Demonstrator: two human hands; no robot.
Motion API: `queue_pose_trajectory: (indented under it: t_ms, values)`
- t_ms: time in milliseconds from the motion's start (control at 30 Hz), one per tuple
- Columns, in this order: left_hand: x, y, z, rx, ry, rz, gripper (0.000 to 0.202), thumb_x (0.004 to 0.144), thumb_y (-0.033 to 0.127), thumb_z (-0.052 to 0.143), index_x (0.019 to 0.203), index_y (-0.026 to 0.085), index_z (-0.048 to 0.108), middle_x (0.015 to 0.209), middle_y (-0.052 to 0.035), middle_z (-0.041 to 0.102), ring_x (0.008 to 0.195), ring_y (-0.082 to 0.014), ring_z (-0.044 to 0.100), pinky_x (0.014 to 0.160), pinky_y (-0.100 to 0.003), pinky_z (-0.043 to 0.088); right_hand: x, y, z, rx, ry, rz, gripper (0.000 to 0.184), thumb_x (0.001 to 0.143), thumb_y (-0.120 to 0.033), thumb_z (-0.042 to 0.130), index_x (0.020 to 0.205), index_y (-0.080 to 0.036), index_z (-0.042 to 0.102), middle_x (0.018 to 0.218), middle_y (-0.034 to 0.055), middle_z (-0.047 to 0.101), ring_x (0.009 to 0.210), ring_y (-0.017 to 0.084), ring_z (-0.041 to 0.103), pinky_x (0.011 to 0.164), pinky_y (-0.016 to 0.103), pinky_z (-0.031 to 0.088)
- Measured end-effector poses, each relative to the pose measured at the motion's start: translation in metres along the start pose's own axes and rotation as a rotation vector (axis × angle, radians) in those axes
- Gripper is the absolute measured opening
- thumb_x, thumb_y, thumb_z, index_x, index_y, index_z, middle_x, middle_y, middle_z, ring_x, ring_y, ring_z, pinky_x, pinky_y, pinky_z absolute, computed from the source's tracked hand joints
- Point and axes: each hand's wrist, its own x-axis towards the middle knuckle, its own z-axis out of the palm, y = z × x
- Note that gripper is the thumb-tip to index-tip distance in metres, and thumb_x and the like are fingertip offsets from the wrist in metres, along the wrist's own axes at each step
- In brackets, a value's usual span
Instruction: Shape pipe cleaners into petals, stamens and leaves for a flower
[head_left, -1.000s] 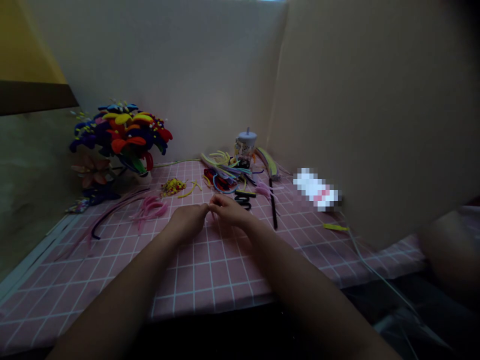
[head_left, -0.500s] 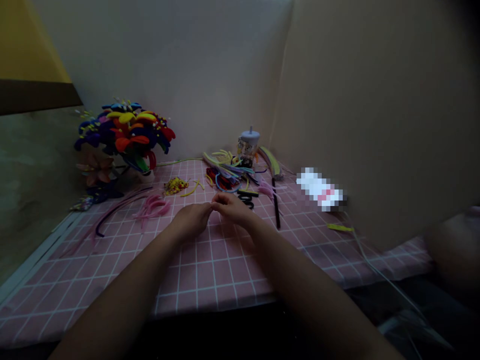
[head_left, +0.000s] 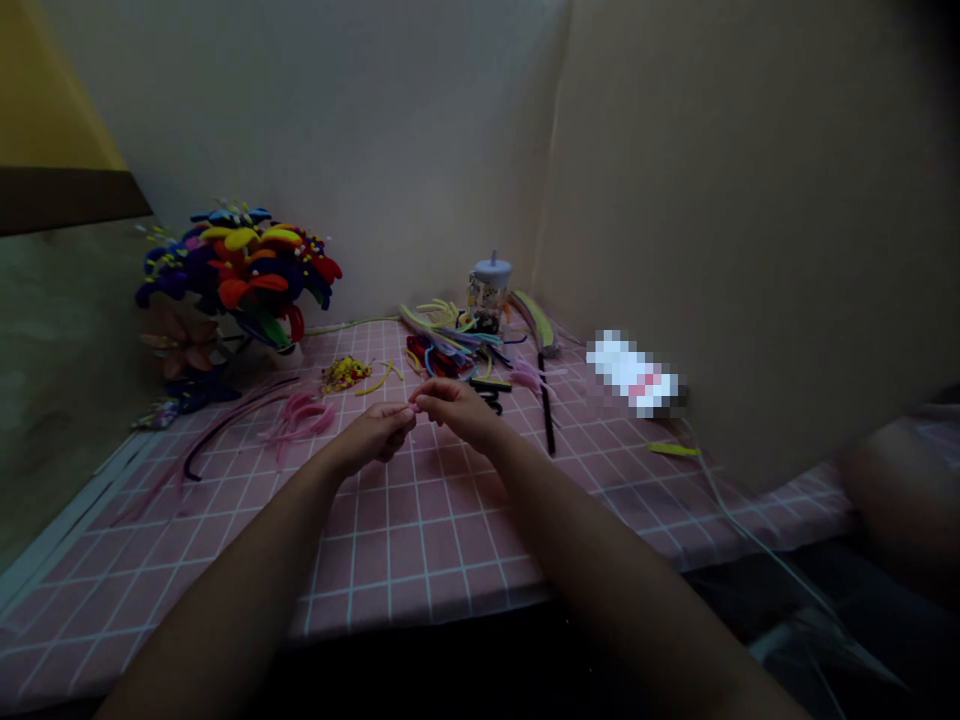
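Observation:
My left hand (head_left: 373, 433) and my right hand (head_left: 456, 408) meet fingertip to fingertip above the pink checked tablecloth (head_left: 420, 530). Both pinch a small pink piece (head_left: 412, 408) between thumbs and fingers; it looks like a short bit of pipe cleaner, too small and dim to be sure. Black scissors (head_left: 489, 397) lie just beyond my right hand. A bunch of pink pipe cleaners (head_left: 296, 418) lies left of my left hand.
A bouquet of pipe-cleaner flowers (head_left: 240, 275) stands at the back left. A heap of coloured pipe cleaners (head_left: 450, 348) and a lidded cup (head_left: 489, 290) sit at the back. A black stick (head_left: 546, 405), a blurred white pack (head_left: 631, 378) and a yellow scrap (head_left: 673, 450) lie right. Cardboard walls enclose the table.
Both hands have lifted slightly off the cloth and stay joined at the fingertips; the left hand has turned so its fingers curl upward. Nothing else has moved.

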Motion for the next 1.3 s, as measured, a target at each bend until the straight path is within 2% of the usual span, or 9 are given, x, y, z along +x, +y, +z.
queue_pose_trajectory:
  t_ms: [100, 200, 467, 567, 667, 767, 933, 1167, 1300]
  values:
    - [-0.004, 0.002, -0.006, -0.308, -0.194, -0.099, 0.031, 0.080, 0.042, 0.046, 0.063, 0.019, 0.034, 0.046, 0.0102, 0.013, 0.038, -0.0041, 0.006, 0.037, -0.015, 0.012, -0.001, 0.000, -0.003, 0.056, -0.070, -0.003, 0.019, 0.069, -0.031, 0.060, 0.080, -0.016, 0.064, 0.067, -0.0018, 0.057, 0.052, 0.006, 0.042, 0.049, 0.020, 0.031]
    - [-0.007, 0.004, -0.009, -0.444, -0.297, -0.144, 0.030, 0.083, 0.038, 0.043, 0.062, 0.019, 0.033, 0.046, 0.0102, 0.009, 0.037, -0.0041, 0.004, 0.035, -0.015, 0.015, -0.002, 0.001, -0.003, 0.047, -0.096, -0.034, 0.025, 0.068, -0.034, 0.064, 0.086, -0.017, 0.064, 0.063, -0.0034, 0.055, 0.052, 0.006, 0.042, 0.049, 0.020, 0.031]
    - [-0.004, 0.003, -0.008, -0.549, -0.323, -0.177, 0.031, 0.085, 0.035, 0.042, 0.061, 0.018, 0.031, 0.047, 0.0096, 0.008, 0.037, -0.0039, 0.003, 0.034, -0.015, 0.014, -0.004, -0.002, -0.001, -0.044, -0.072, -0.090, 0.027, 0.067, -0.041, 0.067, 0.074, -0.015, 0.064, 0.061, -0.0028, 0.052, 0.054, 0.007, 0.041, 0.050, 0.021, 0.032]
    - [-0.003, 0.003, -0.005, -0.504, -0.272, -0.151, 0.031, 0.084, 0.037, 0.043, 0.062, 0.018, 0.032, 0.046, 0.0099, 0.010, 0.037, -0.0035, 0.004, 0.034, -0.014, 0.012, -0.002, 0.000, -0.003, -0.087, -0.053, -0.134, 0.028, 0.067, -0.041, 0.066, 0.071, -0.014, 0.061, 0.063, -0.0026, 0.051, 0.054, 0.007, 0.039, 0.052, 0.021, 0.031]
    - [-0.002, 0.002, 0.001, -0.404, -0.149, -0.102, 0.032, 0.084, 0.040, 0.045, 0.063, 0.018, 0.034, 0.045, 0.0103, 0.014, 0.036, -0.0027, 0.007, 0.034, -0.014, 0.011, 0.000, 0.004, -0.005, -0.166, -0.027, -0.144, 0.028, 0.069, -0.041, 0.064, 0.073, -0.014, 0.059, 0.060, -0.0036, 0.049, 0.052, 0.007, 0.038, 0.051, 0.021, 0.029]
    - [0.001, 0.002, 0.007, -0.323, -0.028, -0.070, 0.033, 0.083, 0.042, 0.045, 0.063, 0.018, 0.034, 0.045, 0.0104, 0.018, 0.035, -0.0023, 0.011, 0.034, -0.013, 0.010, 0.001, 0.007, -0.005, -0.233, -0.001, -0.156, 0.027, 0.071, -0.041, 0.062, 0.075, -0.014, 0.058, 0.062, -0.0024, 0.052, 0.055, 0.008, 0.043, 0.054, 0.022, 0.033]
    - [0.006, -0.004, 0.010, -0.264, 0.118, -0.051, 0.032, 0.082, 0.044, 0.044, 0.064, 0.019, 0.033, 0.045, 0.0107, 0.020, 0.034, -0.0019, 0.013, 0.034, -0.014, 0.010, 0.000, 0.009, 0.001, -0.105, -0.001, -0.137, 0.023, 0.069, -0.035, 0.064, 0.075, -0.014, 0.056, 0.070, 0.0013, 0.061, 0.064, 0.012, 0.055, 0.063, 0.025, 0.040]
    - [0.007, -0.006, 0.014, -0.152, 0.160, -0.016, 0.028, 0.080, 0.044, 0.042, 0.068, 0.019, 0.035, 0.046, 0.0106, 0.023, 0.035, -0.0032, 0.017, 0.036, -0.015, 0.014, 0.003, 0.008, 0.003, -0.064, -0.028, -0.127, 0.023, 0.070, -0.037, 0.062, 0.066, -0.015, 0.058, 0.064, 0.0019, 0.062, 0.064, 0.013, 0.058, 0.066, 0.027, 0.044]
    - [0.007, -0.007, 0.013, -0.004, 0.187, 0.045, 0.027, 0.080, 0.044, 0.039, 0.069, 0.019, 0.036, 0.047, 0.0093, 0.026, 0.038, -0.0053, 0.021, 0.038, -0.017, 0.017, 0.003, 0.010, 0.001, -0.146, 0.013, -0.104, 0.020, 0.071, -0.034, 0.061, 0.072, -0.014, 0.062, 0.068, 0.0029, 0.064, 0.067, 0.014, 0.058, 0.067, 0.027, 0.044]
